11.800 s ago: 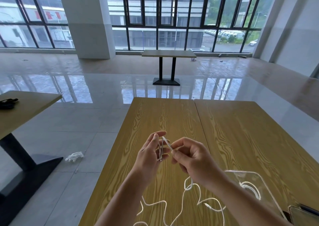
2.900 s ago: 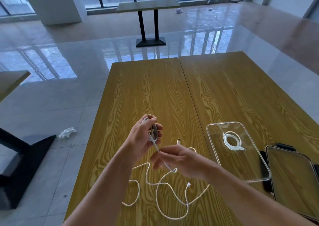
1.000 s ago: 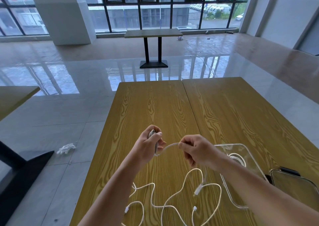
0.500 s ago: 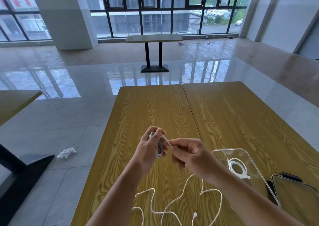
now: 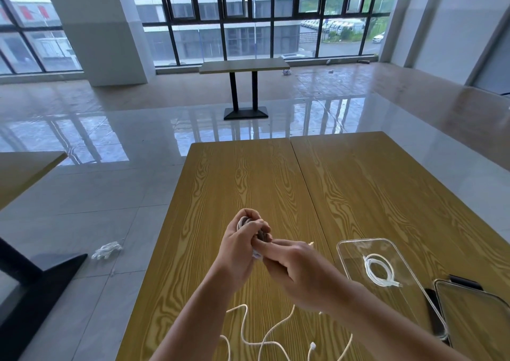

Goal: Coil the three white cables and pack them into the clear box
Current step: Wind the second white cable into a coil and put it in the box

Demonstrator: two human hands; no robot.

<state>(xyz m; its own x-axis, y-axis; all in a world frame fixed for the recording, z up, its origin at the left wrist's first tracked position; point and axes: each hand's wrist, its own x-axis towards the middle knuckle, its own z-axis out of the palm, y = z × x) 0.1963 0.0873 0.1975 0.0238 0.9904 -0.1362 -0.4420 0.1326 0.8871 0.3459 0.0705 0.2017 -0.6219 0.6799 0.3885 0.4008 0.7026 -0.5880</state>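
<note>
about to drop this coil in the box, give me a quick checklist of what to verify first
1. Coil held firm: the left hand grips the coiled white cable - ok.
2. Tail tucked in: the right hand pinches something at the coil, but the cable end is hidden - cannot tell.
3. Clear box open and within reach: no lid on it; its lid lies to its right - ok.
4. Room in the box: one coiled cable lies inside, with bare floor around it - ok.
5. All cables coiled: loose white cable lies uncoiled on the wooden table - not ok.
</note>
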